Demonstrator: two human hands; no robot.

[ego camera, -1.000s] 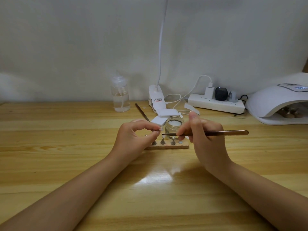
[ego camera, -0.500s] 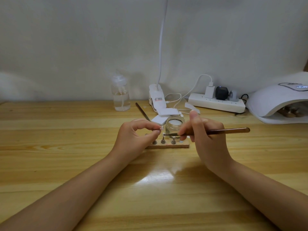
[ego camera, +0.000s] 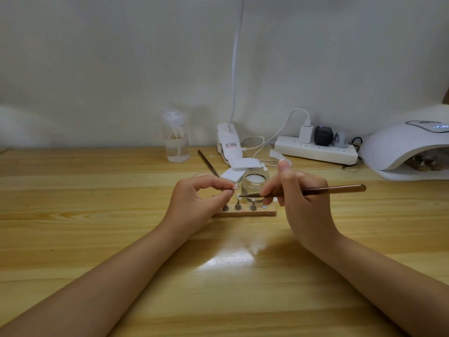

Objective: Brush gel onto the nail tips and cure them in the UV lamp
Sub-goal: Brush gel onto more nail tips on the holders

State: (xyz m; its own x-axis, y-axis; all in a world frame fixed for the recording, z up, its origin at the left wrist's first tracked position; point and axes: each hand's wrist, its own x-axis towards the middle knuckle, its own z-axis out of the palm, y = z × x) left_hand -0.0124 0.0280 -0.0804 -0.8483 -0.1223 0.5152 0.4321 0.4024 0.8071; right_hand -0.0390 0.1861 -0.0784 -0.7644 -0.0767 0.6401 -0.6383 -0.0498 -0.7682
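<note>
Wooden table fills lower half of frame, pale wall behind. Left-centre, at back edge: clear pump bottle, upright, liquid inside. Just right of it, a thin spare brush lies diagonally on the table.

Centre: left hand, thumb & forefinger curled into a ring, tips pinched on sth small and pale at approx the fingertips, likely a nail tip on its stand; too small to be sure. Below/right of that hand, wooden holder block w/ 3 small metal pegs standing in a row. Behind the block, a small glass jar, open top. Behind jar, white clip-lamp base w/ neck rising to top of frame, plus white pads stacked by it.

Right of centre: right hand grips a gel brush pen-style, fingers curled round the shaft; handle points to the right, bristle end points left, tip just beside the left fingertips, above the pegs.

Upper right: white power strip w/ plugs & cables. Far right edge: white UV lamp, display lit, brownish items inside its opening, not clear what.
</note>
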